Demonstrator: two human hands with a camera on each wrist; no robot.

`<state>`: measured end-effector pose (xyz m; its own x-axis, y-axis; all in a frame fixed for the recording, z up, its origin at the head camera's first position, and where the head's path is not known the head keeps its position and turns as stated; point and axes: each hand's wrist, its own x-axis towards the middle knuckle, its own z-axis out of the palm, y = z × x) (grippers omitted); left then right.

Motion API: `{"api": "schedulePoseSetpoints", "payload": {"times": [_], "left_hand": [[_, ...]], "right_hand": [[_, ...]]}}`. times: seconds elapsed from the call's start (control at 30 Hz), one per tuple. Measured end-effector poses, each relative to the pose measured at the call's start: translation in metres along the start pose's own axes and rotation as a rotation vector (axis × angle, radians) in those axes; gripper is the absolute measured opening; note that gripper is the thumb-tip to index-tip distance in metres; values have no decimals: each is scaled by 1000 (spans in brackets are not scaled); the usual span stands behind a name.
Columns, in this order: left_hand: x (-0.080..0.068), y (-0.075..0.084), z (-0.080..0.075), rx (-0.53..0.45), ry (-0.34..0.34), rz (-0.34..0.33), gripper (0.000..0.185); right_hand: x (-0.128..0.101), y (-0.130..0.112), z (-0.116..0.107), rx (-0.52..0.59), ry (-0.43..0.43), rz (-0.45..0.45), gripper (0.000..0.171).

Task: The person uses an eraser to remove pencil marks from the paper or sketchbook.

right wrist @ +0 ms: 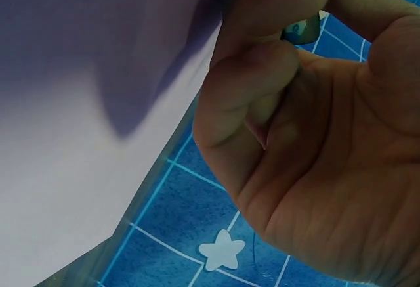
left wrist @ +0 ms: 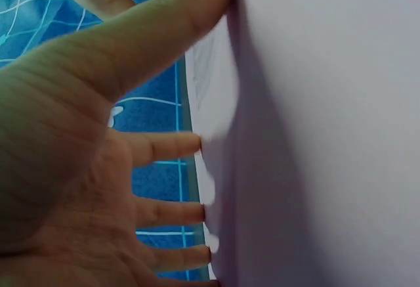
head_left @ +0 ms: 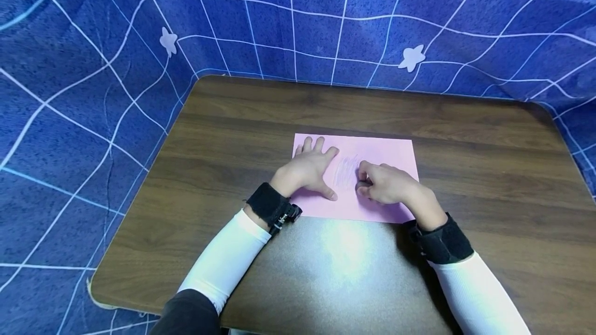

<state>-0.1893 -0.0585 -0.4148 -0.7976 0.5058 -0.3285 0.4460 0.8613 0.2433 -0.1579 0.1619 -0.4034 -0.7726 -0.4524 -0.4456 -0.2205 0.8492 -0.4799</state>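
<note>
A sheet of pink paper (head_left: 377, 151) lies on the wooden table, with faint purple scribbled strokes (head_left: 346, 169) near its middle. My left hand (head_left: 311, 168) rests on the paper's left part, fingers spread and thumb out to the side. In the left wrist view, the left fingertips (left wrist: 190, 141) touch the sheet. Over the right half of the paper is my right hand (head_left: 386, 182), its fingers curled beside the scribble. It grips a small teal object (right wrist: 303, 31), mostly hidden by the fingers; its kind cannot be made out.
The brown wooden table (head_left: 242, 128) extends around the sheet on all sides. Behind and to the left hangs a blue cloth (head_left: 316, 30) with white wavy lines and pale stars. A bright glare lies on the table in front of the paper.
</note>
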Motion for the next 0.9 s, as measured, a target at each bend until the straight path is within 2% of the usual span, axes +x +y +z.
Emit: {"api": "schedulePoseSetpoints", "payload": {"times": [0.23,0.4,0.6,0.8,0.9], "left_hand": [[-1,-4,4,-13,38,20,116],[-4,-6,6,-37,6,43,120],[-8,-7,5,-61,-45,39,130],[-8,-5,5,-96,-73,18,131],[-7,-3,6,-99,-83,4,131]], "right_hand": [[2,5,0,29,-28,-8,16],[0,7,-2,79,-43,-36,17],[1,11,-3,147,-62,-58,19],[2,13,-2,82,-25,-168,15],[2,13,-2,77,-33,-207,14]]}}
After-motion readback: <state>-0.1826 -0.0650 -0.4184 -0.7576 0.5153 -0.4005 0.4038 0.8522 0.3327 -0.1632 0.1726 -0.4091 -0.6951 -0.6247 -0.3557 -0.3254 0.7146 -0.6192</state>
